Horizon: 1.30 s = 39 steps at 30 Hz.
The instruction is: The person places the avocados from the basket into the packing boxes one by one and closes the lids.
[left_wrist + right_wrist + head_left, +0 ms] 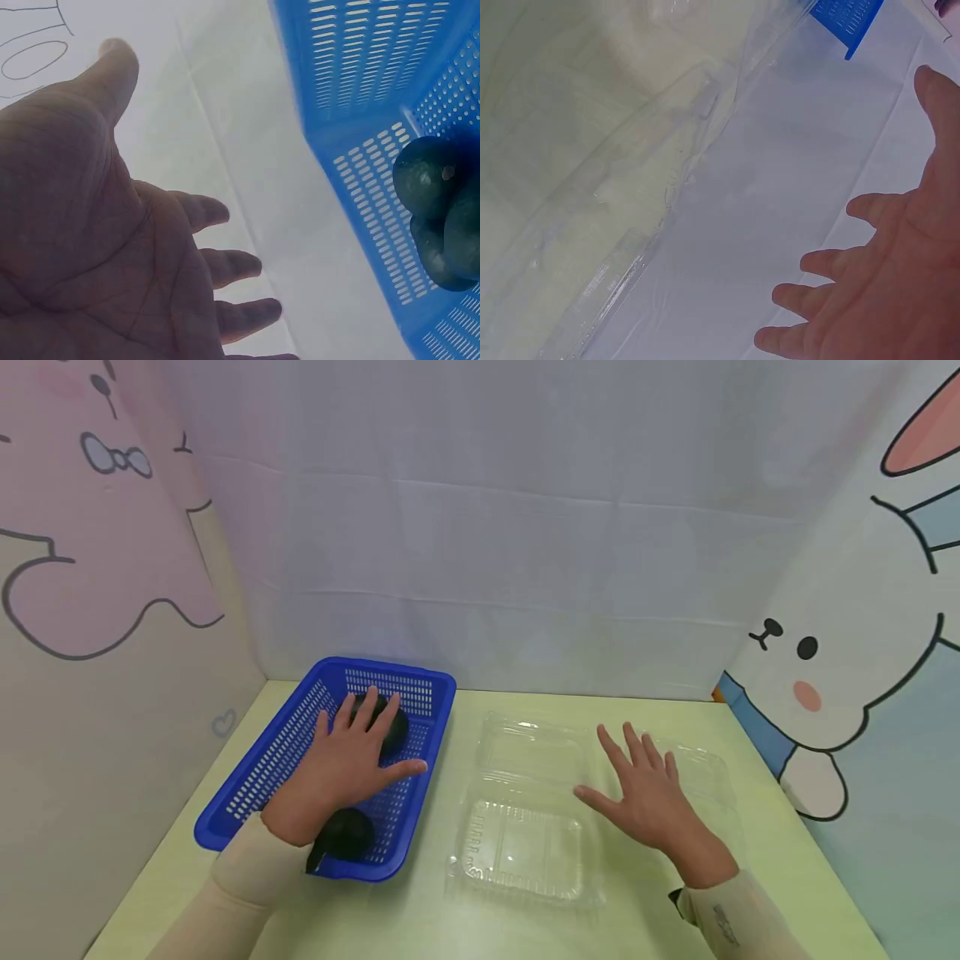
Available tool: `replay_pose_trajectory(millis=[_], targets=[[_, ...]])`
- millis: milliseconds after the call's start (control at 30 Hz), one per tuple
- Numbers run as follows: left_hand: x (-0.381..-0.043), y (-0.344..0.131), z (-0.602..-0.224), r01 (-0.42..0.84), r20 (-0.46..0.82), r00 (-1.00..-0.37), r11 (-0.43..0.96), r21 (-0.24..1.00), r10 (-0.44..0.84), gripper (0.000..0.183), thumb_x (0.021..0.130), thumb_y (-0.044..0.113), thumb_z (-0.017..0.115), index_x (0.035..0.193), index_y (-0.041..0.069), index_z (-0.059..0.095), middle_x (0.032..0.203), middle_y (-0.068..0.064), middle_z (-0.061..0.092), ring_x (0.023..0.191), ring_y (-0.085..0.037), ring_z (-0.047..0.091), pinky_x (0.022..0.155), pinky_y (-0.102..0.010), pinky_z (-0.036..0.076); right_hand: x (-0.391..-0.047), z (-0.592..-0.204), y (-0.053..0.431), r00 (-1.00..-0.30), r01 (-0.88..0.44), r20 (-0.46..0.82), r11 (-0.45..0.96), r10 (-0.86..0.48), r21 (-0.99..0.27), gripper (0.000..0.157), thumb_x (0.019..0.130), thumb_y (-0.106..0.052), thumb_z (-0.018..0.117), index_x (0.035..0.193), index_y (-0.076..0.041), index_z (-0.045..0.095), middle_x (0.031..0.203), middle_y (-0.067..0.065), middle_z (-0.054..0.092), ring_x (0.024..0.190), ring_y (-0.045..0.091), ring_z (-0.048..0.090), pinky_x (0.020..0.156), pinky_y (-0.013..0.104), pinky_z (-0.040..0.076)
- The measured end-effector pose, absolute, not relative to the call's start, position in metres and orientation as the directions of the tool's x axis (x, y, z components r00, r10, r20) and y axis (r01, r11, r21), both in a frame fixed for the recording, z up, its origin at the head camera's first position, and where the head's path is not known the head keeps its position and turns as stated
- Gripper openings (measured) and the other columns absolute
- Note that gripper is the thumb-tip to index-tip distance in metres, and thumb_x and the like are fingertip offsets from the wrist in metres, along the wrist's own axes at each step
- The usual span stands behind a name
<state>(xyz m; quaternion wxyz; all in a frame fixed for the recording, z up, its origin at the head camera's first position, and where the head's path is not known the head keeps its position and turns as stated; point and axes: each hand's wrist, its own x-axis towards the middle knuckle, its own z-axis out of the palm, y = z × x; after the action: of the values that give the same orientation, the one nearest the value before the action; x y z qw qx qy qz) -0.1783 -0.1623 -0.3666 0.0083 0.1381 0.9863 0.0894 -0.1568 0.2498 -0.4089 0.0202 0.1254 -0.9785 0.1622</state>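
Observation:
My left hand [348, 764] hovers over a blue plastic basket [432, 762] with its fingers spread and nothing held. Dark green rounded fruits, which look like avocados [426, 176], lie in the basket; one avocado [347, 833] shows near the basket's front end, and others are partly hidden behind my fingers. On the right, my right hand [647, 797] is held above the table, fingers spread and holding nothing. Just left of it lies a clear plastic clamshell box [525, 852], opened flat. Another clear plastic box [705, 772] is partly covered by my right hand.
The pale yellow table [420, 918] is bounded by a white curtain [525, 568] at the back. Printed cartoon panels rise at both sides, including a rabbit panel [862, 652] on the right. The basket stands at the left, close to the back edge.

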Motion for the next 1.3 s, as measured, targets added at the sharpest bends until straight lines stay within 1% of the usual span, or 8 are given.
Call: replay_pose_trajectory(millis=[333, 467, 600, 700, 900, 967, 1167, 1300], targets=[[-0.166, -0.168, -0.363, 0.258, -0.049, -0.961, 0.945, 0.201, 0.273, 0.112, 0.086, 0.076, 0.062, 0.166, 0.011, 0.02, 0.168, -0.026, 0.011, 0.15, -0.056, 0.009, 0.113, -0.077, 0.006, -0.145, -0.409, 0.247, -0.962, -0.272, 0.078, 0.873, -0.263, -0.405, 0.093, 0.096, -0.061, 0.063, 0.167, -0.018, 0.019, 0.168, 0.027, 0.01, 0.149, 0.06, 0.01, 0.111, 0.078, 0.012], [-0.163, -0.171, -0.364, 0.251, -0.074, -0.96, 0.946, 0.206, 0.271, 0.116, 0.082, 0.076, 0.067, 0.165, 0.01, 0.021, 0.168, -0.027, 0.01, 0.15, -0.057, 0.01, 0.113, -0.077, 0.006, -0.14, -0.409, 0.245, -0.957, -0.286, 0.081, 0.852, -0.279, -0.438, 0.093, 0.097, -0.059, 0.064, 0.167, -0.019, 0.017, 0.169, 0.026, 0.009, 0.148, 0.059, 0.014, 0.107, 0.079, 0.022], [-0.16, -0.173, -0.365, 0.251, -0.089, -0.958, 0.947, 0.202, 0.273, 0.12, 0.077, 0.071, 0.076, 0.165, 0.009, 0.024, 0.167, -0.029, 0.013, 0.149, -0.058, 0.011, 0.113, -0.077, 0.007, -0.134, -0.411, 0.243, -0.959, -0.273, 0.061, 0.833, -0.278, -0.482, 0.093, 0.097, -0.06, 0.063, 0.167, -0.021, 0.016, 0.17, 0.023, 0.008, 0.149, 0.056, 0.016, 0.103, 0.079, 0.029], [-0.159, -0.175, -0.366, 0.251, -0.096, -0.957, 0.947, 0.199, 0.274, 0.123, 0.073, 0.069, 0.081, 0.164, 0.009, 0.025, 0.166, -0.03, 0.014, 0.149, -0.058, 0.012, 0.112, -0.077, 0.007, -0.13, -0.413, 0.241, -0.961, -0.258, 0.045, 0.821, -0.274, -0.509, 0.094, 0.097, -0.061, 0.063, 0.167, -0.022, 0.015, 0.17, 0.022, 0.007, 0.15, 0.054, 0.016, 0.103, 0.078, 0.031], [-0.158, -0.179, -0.367, 0.249, -0.116, -0.955, 0.949, 0.196, 0.274, 0.129, 0.067, 0.067, 0.087, 0.164, 0.008, 0.026, 0.166, -0.03, 0.015, 0.147, -0.06, 0.015, 0.111, -0.078, 0.009, -0.119, -0.415, 0.237, -0.961, -0.24, 0.023, 0.789, -0.276, -0.566, 0.092, 0.097, -0.06, 0.063, 0.167, -0.025, 0.016, 0.17, 0.02, 0.009, 0.15, 0.053, 0.018, 0.103, 0.078, 0.032], [-0.157, -0.18, -0.368, 0.25, -0.122, -0.954, 0.95, 0.19, 0.275, 0.129, 0.066, 0.066, 0.088, 0.163, 0.007, 0.027, 0.166, -0.031, 0.016, 0.146, -0.061, 0.017, 0.111, -0.079, 0.01, -0.114, -0.416, 0.235, -0.96, -0.231, 0.01, 0.773, -0.28, -0.59, 0.091, 0.097, -0.059, 0.064, 0.167, -0.027, 0.015, 0.17, 0.019, 0.009, 0.15, 0.052, 0.018, 0.103, 0.077, 0.032], [-0.157, -0.184, -0.375, 0.269, -0.136, -0.947, 0.948, 0.168, 0.292, 0.129, 0.063, 0.065, 0.09, 0.162, 0.007, 0.03, 0.165, -0.031, 0.02, 0.144, -0.061, 0.023, 0.109, -0.08, 0.016, -0.105, -0.421, 0.231, -0.961, -0.193, -0.033, 0.752, -0.274, -0.63, 0.09, 0.097, -0.061, 0.063, 0.167, -0.029, 0.016, 0.171, 0.017, 0.009, 0.151, 0.05, 0.02, 0.104, 0.076, 0.033], [-0.157, -0.187, -0.378, 0.276, -0.157, -0.939, 0.943, 0.184, 0.306, 0.127, 0.064, 0.061, 0.091, 0.162, 0.008, 0.031, 0.163, -0.031, 0.024, 0.143, -0.061, 0.026, 0.109, -0.08, 0.017, -0.101, -0.428, 0.231, -0.965, -0.155, -0.063, 0.749, -0.254, -0.644, 0.092, 0.095, -0.064, 0.062, 0.167, -0.03, 0.016, 0.171, 0.016, 0.009, 0.151, 0.049, 0.02, 0.106, 0.076, 0.031]])
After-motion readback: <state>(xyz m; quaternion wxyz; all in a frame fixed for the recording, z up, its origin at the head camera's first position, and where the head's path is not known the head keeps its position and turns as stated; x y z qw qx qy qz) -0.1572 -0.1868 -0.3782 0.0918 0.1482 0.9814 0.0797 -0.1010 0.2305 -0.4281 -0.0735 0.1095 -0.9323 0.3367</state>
